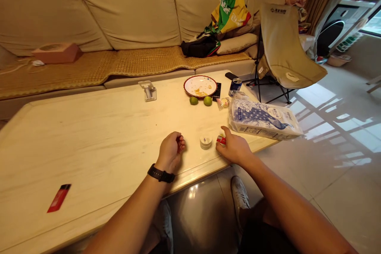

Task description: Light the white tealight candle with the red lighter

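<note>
My right hand is at the table's front edge, thumb and fingers around a small red-and-white box. Just left of it stands a low, round, pale container, touched by neither hand. On the container's other side, my left hand rests with its fingers curled inward, and nothing shows in them. A black watch is on that wrist. Far to the left lies a flat red packet with a dark end.
Beyond my right hand lies a plastic-wrapped tissue pack. Behind are a blue can, a plate with scraps, two green fruits and a white stand. A sofa and a folding chair stand past the table.
</note>
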`<state>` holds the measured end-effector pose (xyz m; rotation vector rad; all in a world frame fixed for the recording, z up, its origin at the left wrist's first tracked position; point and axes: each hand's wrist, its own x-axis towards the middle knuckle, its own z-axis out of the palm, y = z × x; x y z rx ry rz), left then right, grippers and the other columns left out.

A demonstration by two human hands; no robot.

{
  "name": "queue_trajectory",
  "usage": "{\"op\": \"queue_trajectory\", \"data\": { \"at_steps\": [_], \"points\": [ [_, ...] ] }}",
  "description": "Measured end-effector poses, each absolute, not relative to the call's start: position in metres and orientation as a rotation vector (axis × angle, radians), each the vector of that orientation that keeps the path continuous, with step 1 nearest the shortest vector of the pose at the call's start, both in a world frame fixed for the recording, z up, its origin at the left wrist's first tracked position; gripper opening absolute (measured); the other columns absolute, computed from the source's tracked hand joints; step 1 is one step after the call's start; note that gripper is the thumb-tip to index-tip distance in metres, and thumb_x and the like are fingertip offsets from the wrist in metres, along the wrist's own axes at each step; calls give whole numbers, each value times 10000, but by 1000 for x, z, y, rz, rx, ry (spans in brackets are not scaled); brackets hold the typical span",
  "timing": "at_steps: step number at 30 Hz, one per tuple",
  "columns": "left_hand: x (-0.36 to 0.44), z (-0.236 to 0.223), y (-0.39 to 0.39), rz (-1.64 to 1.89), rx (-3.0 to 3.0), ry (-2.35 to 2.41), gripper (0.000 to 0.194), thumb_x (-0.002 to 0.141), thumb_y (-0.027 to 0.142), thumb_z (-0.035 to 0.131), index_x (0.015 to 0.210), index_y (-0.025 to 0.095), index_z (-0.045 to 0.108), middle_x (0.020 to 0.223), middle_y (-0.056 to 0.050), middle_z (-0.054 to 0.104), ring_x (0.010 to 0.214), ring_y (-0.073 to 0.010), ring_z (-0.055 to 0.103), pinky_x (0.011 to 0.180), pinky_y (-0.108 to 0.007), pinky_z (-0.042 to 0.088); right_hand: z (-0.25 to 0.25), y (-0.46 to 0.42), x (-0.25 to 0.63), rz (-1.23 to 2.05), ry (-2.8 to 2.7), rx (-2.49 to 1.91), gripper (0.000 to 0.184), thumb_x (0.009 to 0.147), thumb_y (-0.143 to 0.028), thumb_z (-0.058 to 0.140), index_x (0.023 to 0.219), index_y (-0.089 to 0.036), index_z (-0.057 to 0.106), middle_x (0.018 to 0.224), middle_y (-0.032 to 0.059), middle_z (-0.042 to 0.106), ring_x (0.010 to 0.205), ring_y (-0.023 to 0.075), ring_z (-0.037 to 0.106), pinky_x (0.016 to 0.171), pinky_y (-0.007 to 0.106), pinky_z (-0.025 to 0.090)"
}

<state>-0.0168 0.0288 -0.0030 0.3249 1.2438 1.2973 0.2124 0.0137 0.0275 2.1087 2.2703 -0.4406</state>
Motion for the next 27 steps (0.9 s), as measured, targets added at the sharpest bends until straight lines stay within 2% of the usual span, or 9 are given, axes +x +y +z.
{"op": "queue_trajectory", "data": {
  "at_steps": [7,13,20,27],
  "points": [
    [-15,-2,28,1307,339,1243,80,725,162,584,678,163,519,611,13,506,484,-81,474,400,-193,368,33,10,200,-466,2311,2069,754,916,-633,434,1506,-179,315,1058,140,728,984,320,680,788,356,440],
    [-16,-3,28,1308,346,1246,78,714,169,591,673,161,525,610,13,508,480,-78,475,405,-192,376,37,9,184,-459,2321,2041,710,927,-542,437,1512,-162,308,1043,147,731,960,325,687,796,369,449],
    [-17,-4,29,1310,336,1235,85,700,172,599,674,165,519,611,14,508,481,-78,475,406,-194,373,36,15,177,-464,2295,1999,747,915,-490,455,1547,-141,266,1052,160,728,960,330,688,784,368,452],
    [-17,-4,29,1317,331,1236,83,706,164,588,661,166,518,606,8,513,483,-84,473,404,-206,366,35,15,186,-500,2318,2070,852,865,-617,505,1539,-152,272,1052,145,730,966,335,681,766,364,447]
  ]
}}
